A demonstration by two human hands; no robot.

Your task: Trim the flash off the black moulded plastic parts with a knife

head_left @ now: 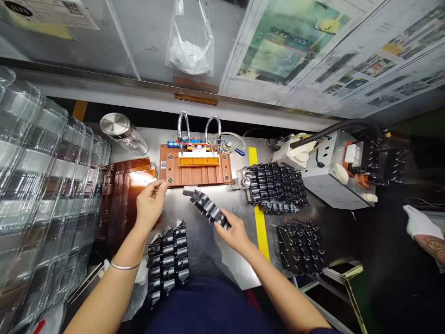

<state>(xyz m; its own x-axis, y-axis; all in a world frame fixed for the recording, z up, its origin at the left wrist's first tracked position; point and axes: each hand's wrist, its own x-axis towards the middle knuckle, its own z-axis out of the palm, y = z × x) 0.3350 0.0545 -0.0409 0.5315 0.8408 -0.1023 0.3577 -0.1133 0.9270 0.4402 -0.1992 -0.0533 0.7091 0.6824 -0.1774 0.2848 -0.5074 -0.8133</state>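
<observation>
My right hand grips the lower right end of a black scalloped plastic strip, which slants up to the left over the metal bench. A small grey block shows at the strip's upper end; whether it is joined to the strip I cannot tell. My left hand is closed, thumb against the fingers, beside the lower left corner of a brown fixture. Anything it pinches is too small to make out. An orange slotted bar sits on the fixture under two bent metal hoses.
Black strips lie in groups at right, lower right and before me. Clear plastic trays tower at left near a glass jar. A grey machine stands right; another person's gloved hand shows beyond.
</observation>
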